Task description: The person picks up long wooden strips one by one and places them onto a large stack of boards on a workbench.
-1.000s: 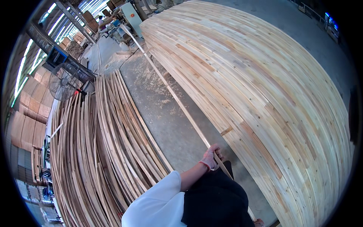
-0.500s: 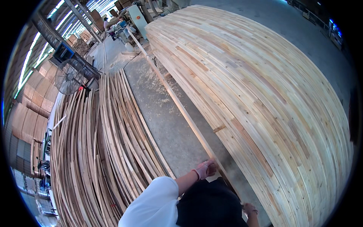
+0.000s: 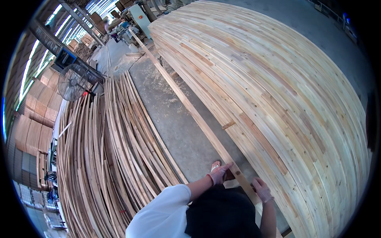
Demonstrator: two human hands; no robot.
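A long, narrow wooden strip (image 3: 186, 105) runs from near my body far up toward the machines at the back. My left hand (image 3: 219, 173) rests on its near end, fingers laid over the wood. My right hand (image 3: 262, 189) touches the same strip a little lower, beside the edge of the big laid-out panel of pale wooden strips (image 3: 278, 87) that fills the right side. Both hands wear thin gloves. Whether either hand fully grips the strip is hard to tell.
A thick pile of loose thin strips (image 3: 107, 158) lies on the left. A bare concrete lane with sawdust (image 3: 170, 115) runs between pile and panel. A floor fan (image 3: 72, 82) and woodworking machines (image 3: 131, 23) stand at the back. My foot (image 3: 215, 164) shows below the left hand.
My right hand has come into view and onto the strip. The strip has dropped closer to the panel's edge, and I lean further over it.
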